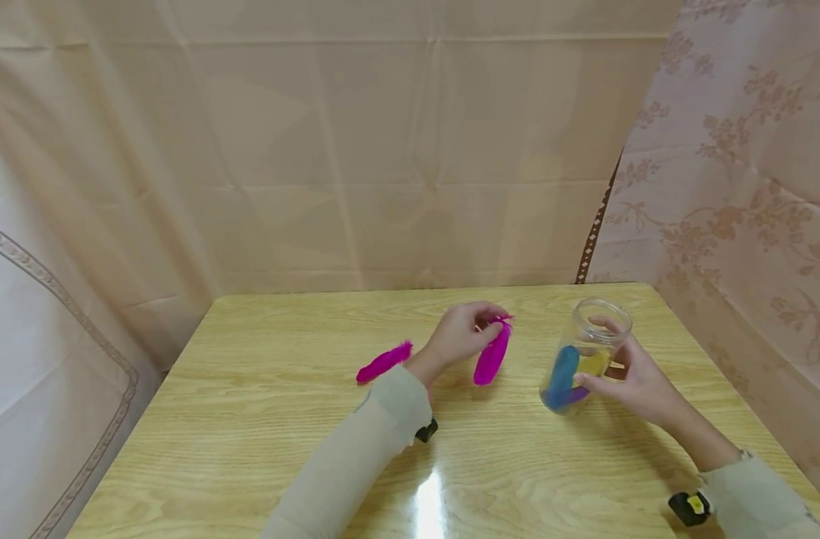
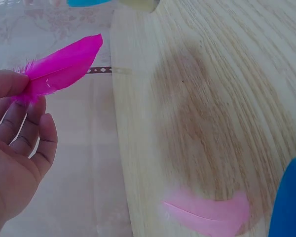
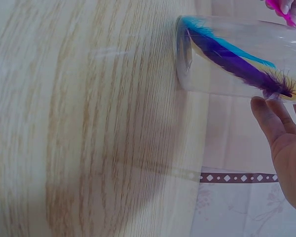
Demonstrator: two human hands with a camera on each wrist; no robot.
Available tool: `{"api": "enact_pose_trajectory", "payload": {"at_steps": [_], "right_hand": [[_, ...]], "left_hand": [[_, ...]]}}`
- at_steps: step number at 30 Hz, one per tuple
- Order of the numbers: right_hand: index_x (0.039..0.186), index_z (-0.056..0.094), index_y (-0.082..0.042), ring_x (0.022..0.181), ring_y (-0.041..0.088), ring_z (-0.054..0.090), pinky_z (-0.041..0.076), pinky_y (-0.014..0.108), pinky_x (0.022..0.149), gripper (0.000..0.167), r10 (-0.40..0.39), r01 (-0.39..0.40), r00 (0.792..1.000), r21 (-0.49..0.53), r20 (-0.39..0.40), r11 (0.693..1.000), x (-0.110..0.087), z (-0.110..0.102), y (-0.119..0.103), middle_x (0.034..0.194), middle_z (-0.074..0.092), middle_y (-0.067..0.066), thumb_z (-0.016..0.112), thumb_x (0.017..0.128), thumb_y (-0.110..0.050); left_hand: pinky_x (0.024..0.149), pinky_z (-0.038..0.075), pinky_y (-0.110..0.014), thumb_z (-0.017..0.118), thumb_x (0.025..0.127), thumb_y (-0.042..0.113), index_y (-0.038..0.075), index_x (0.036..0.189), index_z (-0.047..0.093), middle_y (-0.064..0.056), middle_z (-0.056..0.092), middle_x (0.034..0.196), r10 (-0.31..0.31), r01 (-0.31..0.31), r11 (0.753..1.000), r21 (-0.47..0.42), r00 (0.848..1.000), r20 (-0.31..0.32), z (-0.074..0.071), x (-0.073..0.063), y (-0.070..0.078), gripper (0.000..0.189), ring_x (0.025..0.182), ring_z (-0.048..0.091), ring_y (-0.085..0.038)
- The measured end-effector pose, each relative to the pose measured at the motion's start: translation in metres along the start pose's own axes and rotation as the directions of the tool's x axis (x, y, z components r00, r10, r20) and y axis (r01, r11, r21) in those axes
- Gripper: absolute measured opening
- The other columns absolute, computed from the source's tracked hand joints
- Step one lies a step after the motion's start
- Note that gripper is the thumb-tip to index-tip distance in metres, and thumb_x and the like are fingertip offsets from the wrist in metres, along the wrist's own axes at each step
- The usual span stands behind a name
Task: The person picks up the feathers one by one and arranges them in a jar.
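Note:
My left hand (image 1: 458, 335) pinches a magenta feather (image 1: 493, 361) near its fluffy quill end between thumb and fingers. The vane hangs down over the table in the head view. To the right, my right hand (image 1: 642, 383) grips a clear open-topped jar (image 1: 582, 329) round its side, the jar leaning slightly. Inside are a blue feather (image 1: 562, 373), a yellow feather (image 1: 593, 364) and a purple feather (image 3: 232, 61). The held magenta feather is left of the jar's mouth, apart from it.
A second magenta feather (image 1: 384, 362) lies on the wood-grain table (image 1: 248, 434), left of my left wrist. Below that wrist lies a pale pink feather (image 2: 209, 212), mostly hidden by the arm in the head view. Curtains (image 1: 396, 150) hang behind and beside the table.

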State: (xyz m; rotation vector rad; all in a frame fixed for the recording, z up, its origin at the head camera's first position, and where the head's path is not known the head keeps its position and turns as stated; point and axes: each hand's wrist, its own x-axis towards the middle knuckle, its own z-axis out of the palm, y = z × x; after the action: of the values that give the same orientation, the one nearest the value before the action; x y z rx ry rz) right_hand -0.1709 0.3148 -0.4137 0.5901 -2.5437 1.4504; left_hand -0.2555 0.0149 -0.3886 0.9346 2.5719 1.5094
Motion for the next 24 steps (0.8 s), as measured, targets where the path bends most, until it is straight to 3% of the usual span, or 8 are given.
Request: {"api": "enact_pose_trajectory", "payload": {"at_steps": [7,16,24], "right_hand": [[0.156,0.025,-0.012,0.113,0.001,0.059,0.054,0.021,0.082,0.089,-0.016,0.016,1.0,0.006,0.005,1.0,0.0,0.0,0.0,0.14,0.055,-0.004,0.078,0.087,0.003],[0.157,0.025,-0.014,0.114,0.0,0.058,0.054,0.021,0.083,0.088,0.009,-0.008,1.0,-0.024,0.003,1.0,0.0,0.0,0.003,0.141,0.053,0.021,0.078,0.087,0.0],[0.156,0.026,-0.013,0.113,0.002,0.059,0.054,0.021,0.083,0.089,0.014,-0.014,1.0,-0.019,0.001,1.0,0.001,0.0,0.002,0.139,0.054,0.015,0.079,0.086,0.001]], "left_hand": [[0.063,0.053,-0.02,0.07,0.096,0.01,0.006,0.12,0.072,0.001,0.071,0.096,0.009,-0.009,1.0,-0.004,1.0,-0.001,0.0,0.001,0.005,0.024,0.079,0.062,-0.007],[0.062,0.053,-0.019,0.07,0.097,0.01,0.004,0.126,0.07,0.0,0.072,0.096,0.026,-0.027,1.0,-0.016,1.0,-0.009,0.001,0.0,0.009,0.03,0.078,0.061,-0.007],[0.058,0.051,-0.02,0.069,0.098,0.012,0.008,0.117,0.074,0.007,0.071,0.094,0.062,-0.062,0.998,-0.014,0.998,-0.011,0.001,0.0,0.015,0.02,0.075,0.06,-0.007]]}}
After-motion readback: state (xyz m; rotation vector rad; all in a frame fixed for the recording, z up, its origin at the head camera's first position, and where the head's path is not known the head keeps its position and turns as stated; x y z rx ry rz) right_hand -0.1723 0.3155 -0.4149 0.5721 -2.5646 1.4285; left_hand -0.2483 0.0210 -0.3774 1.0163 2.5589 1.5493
